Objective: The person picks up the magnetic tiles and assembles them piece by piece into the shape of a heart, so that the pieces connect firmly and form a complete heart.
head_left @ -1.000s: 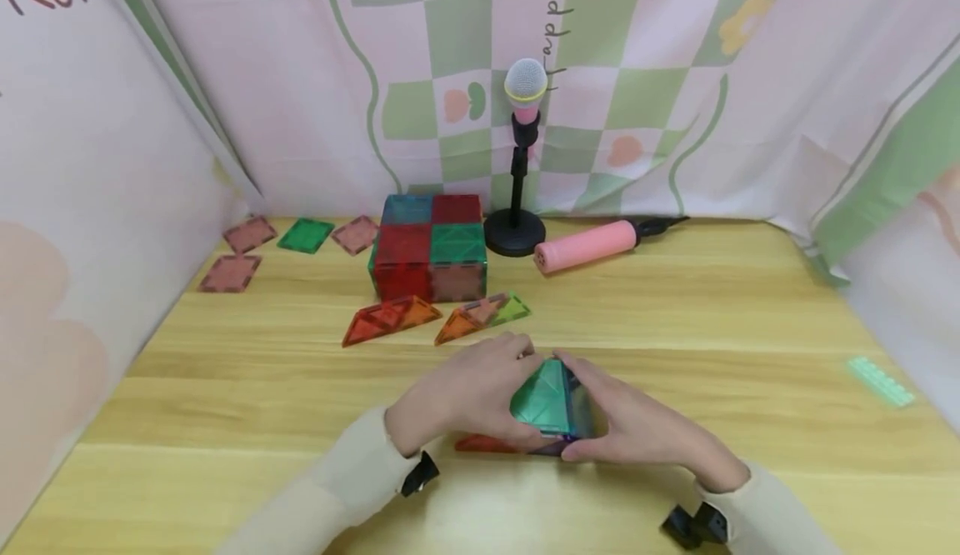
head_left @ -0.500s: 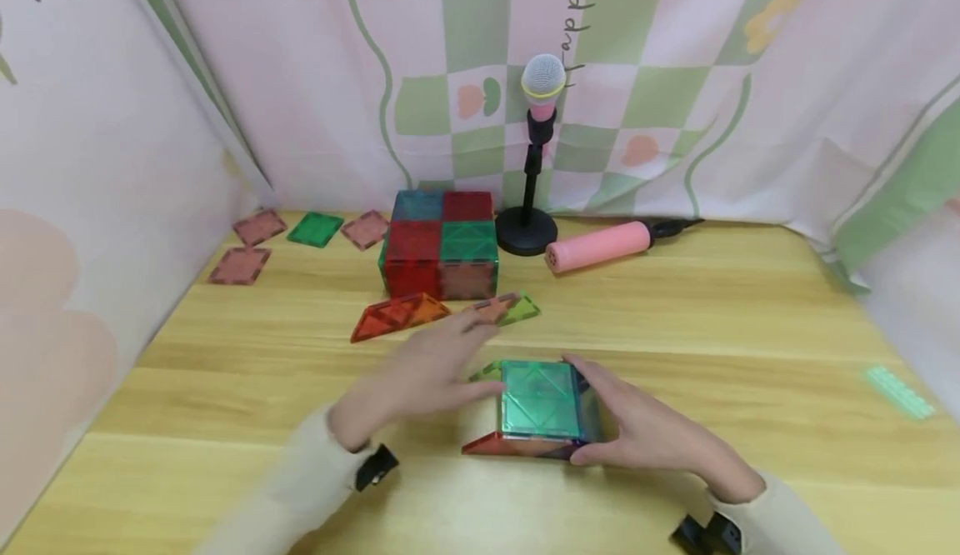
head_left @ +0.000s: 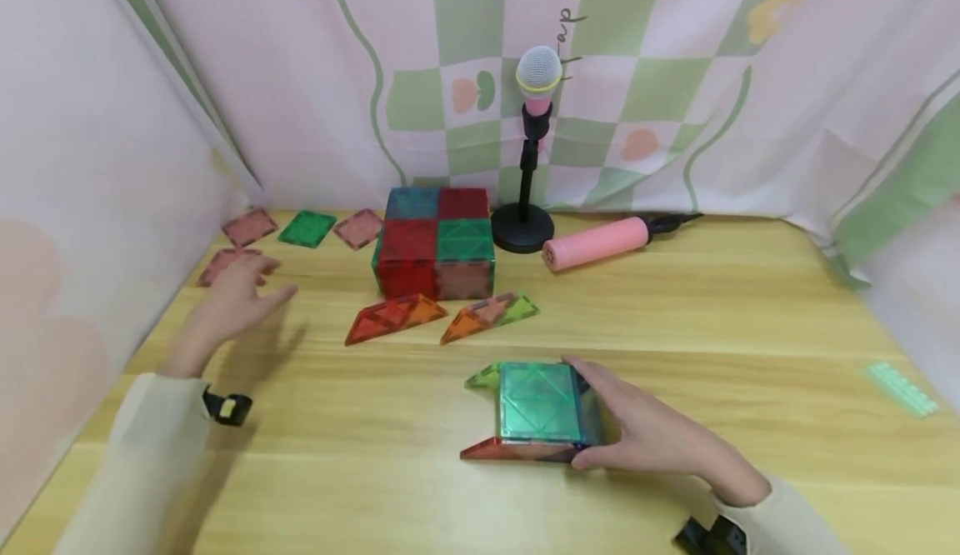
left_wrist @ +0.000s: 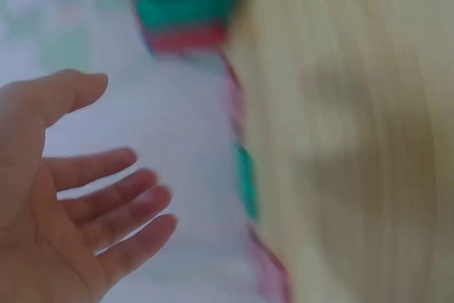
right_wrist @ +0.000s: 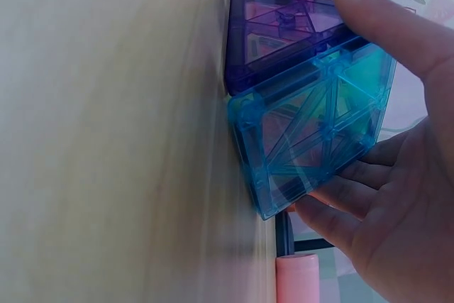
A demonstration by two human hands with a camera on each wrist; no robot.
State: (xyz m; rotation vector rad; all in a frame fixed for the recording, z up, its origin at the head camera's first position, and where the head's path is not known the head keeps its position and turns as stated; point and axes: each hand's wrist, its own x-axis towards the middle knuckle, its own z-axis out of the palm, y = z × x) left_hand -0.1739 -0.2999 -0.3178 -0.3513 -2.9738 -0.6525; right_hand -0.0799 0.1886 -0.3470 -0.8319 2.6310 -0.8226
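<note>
My right hand (head_left: 651, 426) holds the right end of a small magnetic tile structure (head_left: 538, 401), thumb on the near side and fingers on the far side. A green square tile forms its top, and a blue tile (right_wrist: 319, 129) slopes down at the right end. Along the near side, a purple tile (right_wrist: 284, 33) is beside the thumb; a red corner and a lime corner stick out to the left. Over at the far left, my left hand (head_left: 234, 301) is near a pink square tile (head_left: 217, 265), partly covering it. Its fingers are spread, holding nothing.
Another green tile (head_left: 307, 228) and two more pink tiles lie at the back left. A block of red, blue and green tiles (head_left: 435, 242) stands behind two flat tile strips (head_left: 395, 318). Farther right are a microphone on a stand (head_left: 522, 226) and a pink cylinder (head_left: 596, 244).
My left hand has let go of the small tile structure and moved left and away to the pink tiles. My right hand stays on the structure.
</note>
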